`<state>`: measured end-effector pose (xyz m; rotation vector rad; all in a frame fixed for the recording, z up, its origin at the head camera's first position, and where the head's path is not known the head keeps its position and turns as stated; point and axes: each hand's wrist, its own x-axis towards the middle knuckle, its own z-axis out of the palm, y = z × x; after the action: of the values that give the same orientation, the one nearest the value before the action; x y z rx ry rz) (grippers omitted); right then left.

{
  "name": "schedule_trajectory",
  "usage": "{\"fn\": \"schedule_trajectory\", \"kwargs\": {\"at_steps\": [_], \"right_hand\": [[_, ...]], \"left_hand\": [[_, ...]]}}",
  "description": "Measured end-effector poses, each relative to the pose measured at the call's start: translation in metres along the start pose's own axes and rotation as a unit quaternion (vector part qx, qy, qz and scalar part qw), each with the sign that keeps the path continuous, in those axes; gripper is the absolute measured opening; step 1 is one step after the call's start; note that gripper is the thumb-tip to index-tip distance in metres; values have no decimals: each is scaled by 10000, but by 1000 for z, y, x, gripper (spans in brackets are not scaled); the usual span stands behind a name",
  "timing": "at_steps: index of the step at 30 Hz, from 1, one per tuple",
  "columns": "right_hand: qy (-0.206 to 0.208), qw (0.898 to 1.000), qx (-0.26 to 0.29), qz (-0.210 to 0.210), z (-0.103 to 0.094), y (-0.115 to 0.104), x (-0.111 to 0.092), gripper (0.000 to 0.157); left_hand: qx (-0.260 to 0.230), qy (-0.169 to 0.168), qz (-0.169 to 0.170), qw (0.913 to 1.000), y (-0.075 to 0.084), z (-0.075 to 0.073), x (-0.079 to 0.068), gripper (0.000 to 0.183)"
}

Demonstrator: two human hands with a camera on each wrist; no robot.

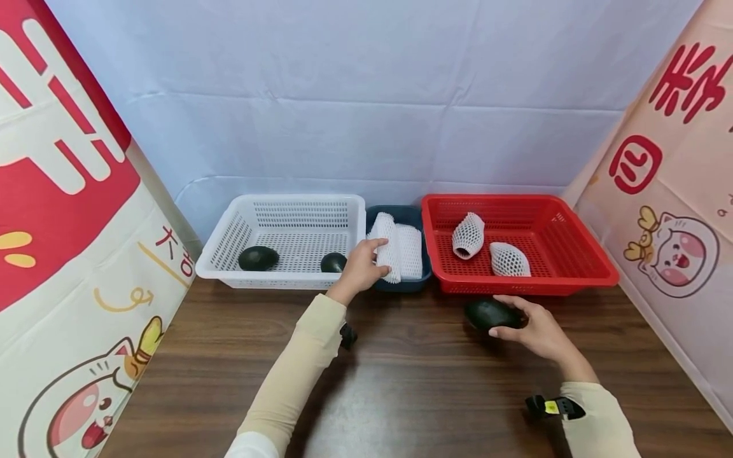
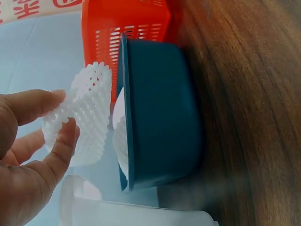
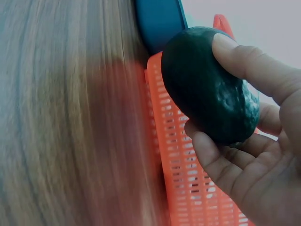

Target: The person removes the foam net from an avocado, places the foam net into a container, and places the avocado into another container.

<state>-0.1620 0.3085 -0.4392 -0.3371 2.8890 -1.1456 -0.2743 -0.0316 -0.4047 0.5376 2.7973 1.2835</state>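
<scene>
My left hand [image 1: 362, 264] pinches a white foam net sleeve [image 2: 89, 117] between thumb and fingers, lifted over the dark blue basket [image 2: 160, 113]. More white foam net [image 1: 409, 251] lies inside that basket. In my right hand [image 1: 541, 331] is a dark green avocado [image 3: 207, 84], gripped with the thumb on one side and fingers on the other. The avocado is in front of the red basket [image 1: 527, 286], over the wooden table. Two white net-sleeved pieces, one upright [image 1: 468, 235] and one lying [image 1: 509, 259], are in the red basket.
At the left stands a white basket [image 1: 292, 277] with two dark green avocados, one left [image 1: 259, 258] and one right [image 1: 333, 262], the latter partly behind its rim. All three baskets stand side by side along the back of the wooden table [image 1: 412, 381], before a pale cloth [image 1: 355, 127].
</scene>
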Motion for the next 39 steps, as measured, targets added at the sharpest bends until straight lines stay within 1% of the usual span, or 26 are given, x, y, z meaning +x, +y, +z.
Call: {"fn": "schedule_trajectory", "kwargs": {"at_steps": [3, 6, 10, 13, 18, 22, 29, 35, 39], "right_hand": [[70, 9999, -50, 55, -2, 4, -3, 69], [106, 9998, -99, 104, -4, 8, -7, 70], [159, 9996, -65, 223, -7, 13, -11, 70], [180, 9994, -4, 298, -9, 13, -13, 71], [197, 9991, 38, 361, -10, 14, -16, 70], [214, 9991, 42, 371, -10, 15, -17, 70], [224, 9991, 59, 351, -8, 16, -16, 70], [189, 9992, 41, 342, -7, 16, -15, 70], [186, 9993, 31, 329, -6, 16, -14, 70]], "left_hand": [[-9, 42, -81, 10000, -1, 1, 6, 59], [105, 97, -121, 9998, -3, 2, 14, 59], [269, 173, -119, 9994, -3, 2, 23, 59], [348, 198, -66, 9992, 0, 1, 25, 61], [580, 332, 173, 9976, 3, -1, 25, 61], [616, 384, 316, 9969, 4, -1, 24, 58], [740, 326, 368, 9960, 3, -3, 23, 55], [716, 351, 421, 9959, 0, -3, 22, 53], [823, 356, 502, 9947, -2, -3, 19, 52]]}}
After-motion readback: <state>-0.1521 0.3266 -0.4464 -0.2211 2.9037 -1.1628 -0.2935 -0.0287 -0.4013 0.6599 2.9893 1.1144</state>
